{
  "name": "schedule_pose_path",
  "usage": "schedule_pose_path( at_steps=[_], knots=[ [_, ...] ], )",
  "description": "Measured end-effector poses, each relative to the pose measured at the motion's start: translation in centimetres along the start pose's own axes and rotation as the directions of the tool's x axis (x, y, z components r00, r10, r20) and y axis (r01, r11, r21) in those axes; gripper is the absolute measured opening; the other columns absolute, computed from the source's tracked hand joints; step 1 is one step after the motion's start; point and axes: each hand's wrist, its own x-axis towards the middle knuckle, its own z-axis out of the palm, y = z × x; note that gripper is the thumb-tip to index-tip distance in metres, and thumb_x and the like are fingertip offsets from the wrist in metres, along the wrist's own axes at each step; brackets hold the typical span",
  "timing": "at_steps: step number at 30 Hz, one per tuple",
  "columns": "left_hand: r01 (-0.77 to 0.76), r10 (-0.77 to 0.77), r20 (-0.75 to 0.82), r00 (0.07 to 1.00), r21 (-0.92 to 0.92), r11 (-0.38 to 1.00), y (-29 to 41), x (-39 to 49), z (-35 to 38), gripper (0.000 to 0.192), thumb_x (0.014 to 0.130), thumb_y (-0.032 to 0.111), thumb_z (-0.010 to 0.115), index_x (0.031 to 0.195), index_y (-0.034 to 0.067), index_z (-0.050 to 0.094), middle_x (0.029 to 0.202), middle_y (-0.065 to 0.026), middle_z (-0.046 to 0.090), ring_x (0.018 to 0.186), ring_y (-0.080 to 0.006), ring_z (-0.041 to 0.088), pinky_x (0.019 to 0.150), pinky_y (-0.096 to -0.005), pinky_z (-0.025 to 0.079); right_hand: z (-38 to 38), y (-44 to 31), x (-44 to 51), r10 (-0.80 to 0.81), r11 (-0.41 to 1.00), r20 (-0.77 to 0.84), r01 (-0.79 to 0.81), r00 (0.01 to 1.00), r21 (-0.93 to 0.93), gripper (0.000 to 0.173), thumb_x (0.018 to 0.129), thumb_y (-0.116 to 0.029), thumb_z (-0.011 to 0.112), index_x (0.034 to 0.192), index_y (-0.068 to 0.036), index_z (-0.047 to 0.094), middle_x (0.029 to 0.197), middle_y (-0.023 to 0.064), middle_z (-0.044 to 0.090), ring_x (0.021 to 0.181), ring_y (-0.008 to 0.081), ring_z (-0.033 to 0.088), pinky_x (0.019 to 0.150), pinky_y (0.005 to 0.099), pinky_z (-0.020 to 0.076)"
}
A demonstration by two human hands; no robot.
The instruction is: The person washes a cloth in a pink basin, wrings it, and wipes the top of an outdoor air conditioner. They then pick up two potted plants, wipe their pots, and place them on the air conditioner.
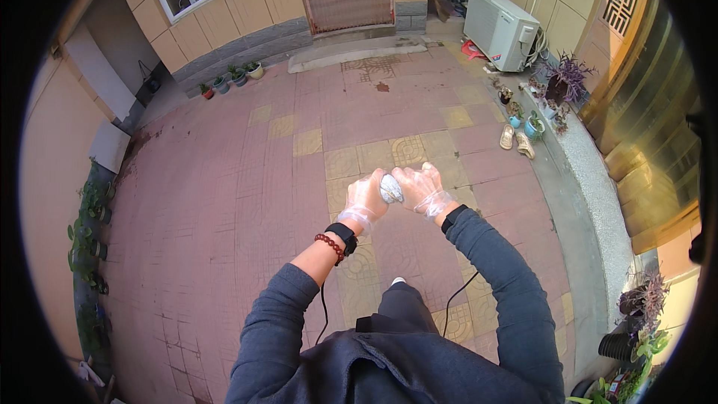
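Observation:
My left hand (pixel 367 196) and my right hand (pixel 418 186) are raised in front of me, side by side, with fingers curled. Each wears a clear plastic disposable glove gathered at the wrist. A small grey-white wad (pixel 391 189) is gripped between them, its visible part bulging out towards me. Whether it is foil or cloth cannot be told, and the rest of it is hidden by the fingers. A black strap (pixel 343 237) and a red bead bracelet (pixel 331 247) circle my left wrist; another black strap (pixel 453 217) is on the right.
Red and yellow paving (pixel 213 179) spreads around me. Beige sandals (pixel 516 141) and potted plants (pixel 534 125) stand along the right step. An air-conditioner outdoor unit (pixel 496 28) sits at the back right. More potted plants (pixel 90 230) line the left wall. Black cables (pixel 449 306) hang near both arms.

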Motion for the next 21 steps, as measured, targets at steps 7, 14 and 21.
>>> schedule_pose_path(
  at_steps=[7, 14, 21],
  knots=[
    [-0.112, 0.077, -0.111, 0.991, -0.361, 0.926, 0.1, 12.3, 2.1, 0.082, 0.064, 0.008, 0.071, 0.135, 0.013, 0.029, 0.13, -0.0175, 0.04, 0.114, -0.0348, 0.047, 0.094, -0.0397, 0.041, 2.0, 14.1, -0.3, 0.536, 0.84, -0.006, -0.533, 0.844, 0.097, 0.04, 0.064, -0.019, 0.069, 0.098, -0.009, 0.049, 0.084, 0.0125, 0.062, 0.078, 0.0308, 0.062, 0.073, 0.0406, 0.045],
    [0.272, -0.071, 0.314, 0.947, -0.661, 0.699, -5.5, 21.5, 5.8, 0.075, 0.071, 0.017, 0.073, 0.133, 0.004, 0.032, 0.13, -0.0173, 0.042, 0.116, -0.0291, 0.047, 0.096, -0.0387, 0.04, 6.0, 18.4, 3.0, 0.815, 0.398, 0.179, -0.757, 0.551, 0.518, 0.075, 0.059, -0.039, 0.079, 0.114, -0.001, 0.045, 0.105, 0.0217, 0.059, 0.094, 0.0352, 0.059, 0.08, 0.0402, 0.046],
    [0.369, 0.214, 0.509, 0.833, -0.802, 0.47, -7.8, 34.0, 6.0, 0.075, 0.076, 0.045, 0.068, 0.128, 0.0, 0.038, 0.113, -0.017, 0.056, 0.108, -0.024, 0.052, 0.093, -0.0354, 0.04, 11.1, 19.4, 14.8, 0.661, 0.082, 0.12, -0.23, 0.741, 0.97, 0.067, 0.066, -0.022, 0.079, 0.118, 0.001, 0.045, 0.109, 0.0081, 0.056, 0.094, 0.0136, 0.054, 0.081, 0.0286, 0.0442]
  ],
)
